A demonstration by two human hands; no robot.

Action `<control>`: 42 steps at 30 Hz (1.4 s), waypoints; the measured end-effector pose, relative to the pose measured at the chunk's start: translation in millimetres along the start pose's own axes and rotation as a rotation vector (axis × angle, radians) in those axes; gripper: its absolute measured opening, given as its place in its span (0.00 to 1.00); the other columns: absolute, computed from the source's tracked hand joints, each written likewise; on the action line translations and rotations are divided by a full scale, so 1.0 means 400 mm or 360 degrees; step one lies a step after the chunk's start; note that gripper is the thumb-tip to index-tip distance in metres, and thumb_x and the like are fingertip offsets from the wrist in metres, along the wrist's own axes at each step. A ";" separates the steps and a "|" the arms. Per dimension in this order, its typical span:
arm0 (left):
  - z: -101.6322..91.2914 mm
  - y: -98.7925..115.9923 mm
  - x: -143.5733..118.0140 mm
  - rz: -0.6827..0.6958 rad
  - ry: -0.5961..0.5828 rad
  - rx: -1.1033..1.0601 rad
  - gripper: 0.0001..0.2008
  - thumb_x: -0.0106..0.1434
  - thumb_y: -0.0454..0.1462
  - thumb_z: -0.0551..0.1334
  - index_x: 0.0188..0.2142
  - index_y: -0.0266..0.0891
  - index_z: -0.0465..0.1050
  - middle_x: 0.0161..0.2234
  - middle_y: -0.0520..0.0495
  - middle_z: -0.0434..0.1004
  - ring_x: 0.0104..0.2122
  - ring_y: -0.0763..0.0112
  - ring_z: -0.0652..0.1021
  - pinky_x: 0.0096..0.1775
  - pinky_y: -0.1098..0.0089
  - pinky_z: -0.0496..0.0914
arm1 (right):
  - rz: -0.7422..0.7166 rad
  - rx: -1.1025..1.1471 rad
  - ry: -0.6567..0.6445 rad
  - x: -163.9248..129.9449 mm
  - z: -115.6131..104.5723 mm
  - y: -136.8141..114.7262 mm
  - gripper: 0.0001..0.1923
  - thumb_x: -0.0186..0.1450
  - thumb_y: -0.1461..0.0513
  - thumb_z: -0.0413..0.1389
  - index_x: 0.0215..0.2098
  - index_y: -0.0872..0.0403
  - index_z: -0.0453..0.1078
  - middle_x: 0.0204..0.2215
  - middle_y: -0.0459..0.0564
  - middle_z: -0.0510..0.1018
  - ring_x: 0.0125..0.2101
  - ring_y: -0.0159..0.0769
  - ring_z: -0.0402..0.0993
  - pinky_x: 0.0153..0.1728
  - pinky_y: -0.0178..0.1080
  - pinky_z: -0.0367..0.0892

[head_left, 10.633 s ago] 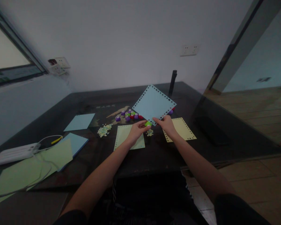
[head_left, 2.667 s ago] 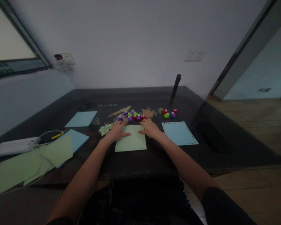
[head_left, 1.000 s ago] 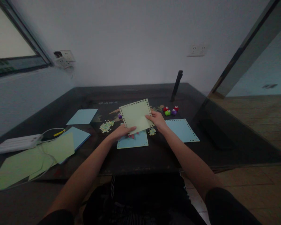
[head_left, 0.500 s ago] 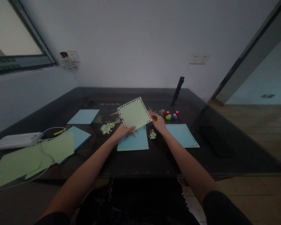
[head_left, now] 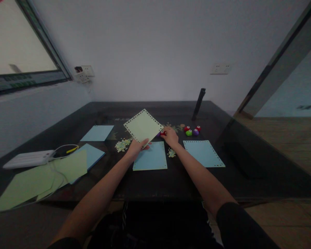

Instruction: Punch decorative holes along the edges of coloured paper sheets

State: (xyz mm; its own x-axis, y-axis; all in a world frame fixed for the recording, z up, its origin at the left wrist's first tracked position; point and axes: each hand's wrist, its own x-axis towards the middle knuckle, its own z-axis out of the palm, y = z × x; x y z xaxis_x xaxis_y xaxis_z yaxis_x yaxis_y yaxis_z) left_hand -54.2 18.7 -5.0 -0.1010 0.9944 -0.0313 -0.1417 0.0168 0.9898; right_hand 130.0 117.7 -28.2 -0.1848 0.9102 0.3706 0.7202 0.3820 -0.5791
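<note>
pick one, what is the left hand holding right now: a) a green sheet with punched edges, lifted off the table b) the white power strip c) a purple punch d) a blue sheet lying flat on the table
a: the left hand grips the bottom corner of the green punched sheet, which is tilted up above the blue sheet on the table.

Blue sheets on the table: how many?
4: one far left, one under green sheets, one below the left hand, one right. More may be hidden.

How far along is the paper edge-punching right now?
Looks done: the blue sheet at right has punched holes along its edges. In hand: the left hand holds up a green sheet with punched edges, while the right hand reaches among the small punches. Seemingly left: blue sheet far left.
</note>
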 end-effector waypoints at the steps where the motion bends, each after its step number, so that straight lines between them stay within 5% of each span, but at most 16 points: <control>1: 0.001 0.001 -0.002 0.0008 -0.0012 0.0023 0.20 0.49 0.41 0.68 0.40 0.35 0.71 0.37 0.42 0.77 0.29 0.69 0.78 0.26 0.74 0.72 | 0.0048 0.0074 0.0022 0.000 -0.003 0.000 0.09 0.54 0.64 0.60 0.34 0.53 0.70 0.41 0.52 0.72 0.45 0.41 0.68 0.47 0.46 0.61; 8: 0.034 0.026 -0.035 0.0135 -0.0106 0.0241 0.17 0.52 0.44 0.65 0.36 0.32 0.71 0.25 0.45 0.77 0.19 0.73 0.73 0.25 0.72 0.69 | 0.0381 0.1231 -0.0270 -0.077 -0.122 -0.020 0.13 0.55 0.61 0.59 0.39 0.54 0.66 0.29 0.47 0.75 0.21 0.30 0.71 0.21 0.34 0.64; 14: 0.132 0.055 -0.059 0.0267 -0.0227 0.0239 0.14 0.54 0.43 0.63 0.34 0.34 0.71 0.24 0.45 0.77 0.18 0.74 0.72 0.25 0.72 0.68 | 0.0430 0.1667 -0.0254 -0.206 -0.225 -0.060 0.23 0.47 0.61 0.66 0.42 0.52 0.71 0.30 0.45 0.76 0.22 0.29 0.71 0.24 0.34 0.68; 18: 0.165 0.035 -0.069 0.0354 -0.0167 0.0316 0.13 0.57 0.45 0.60 0.29 0.35 0.73 0.23 0.46 0.77 0.18 0.71 0.71 0.26 0.70 0.67 | 0.0526 0.1888 -0.0199 -0.239 -0.219 -0.069 0.20 0.48 0.59 0.66 0.39 0.51 0.72 0.34 0.46 0.76 0.27 0.32 0.75 0.34 0.39 0.73; 30: 0.147 0.035 -0.086 0.0460 -0.0156 0.0709 0.14 0.59 0.43 0.58 0.25 0.34 0.75 0.20 0.46 0.78 0.21 0.69 0.75 0.31 0.70 0.69 | 0.0585 0.2242 -0.0106 -0.232 -0.198 -0.053 0.15 0.51 0.58 0.65 0.35 0.54 0.71 0.35 0.51 0.79 0.35 0.39 0.78 0.45 0.45 0.70; 42: 0.153 0.044 -0.096 0.0531 -0.0163 0.0806 0.13 0.60 0.40 0.57 0.24 0.37 0.74 0.21 0.49 0.78 0.25 0.67 0.77 0.40 0.68 0.70 | 0.0596 0.2263 -0.0089 -0.234 -0.204 -0.059 0.15 0.49 0.59 0.66 0.33 0.53 0.70 0.33 0.48 0.79 0.35 0.40 0.78 0.44 0.46 0.71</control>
State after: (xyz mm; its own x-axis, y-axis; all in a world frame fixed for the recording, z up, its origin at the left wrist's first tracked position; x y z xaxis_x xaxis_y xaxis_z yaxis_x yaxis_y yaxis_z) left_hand 7.6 -12.8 22.3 0.0397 0.9591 0.2804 0.3694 -0.2748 0.8877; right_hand 185.0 10.4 10.1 -0.1886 0.9815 0.0329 -0.5119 -0.0697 -0.8562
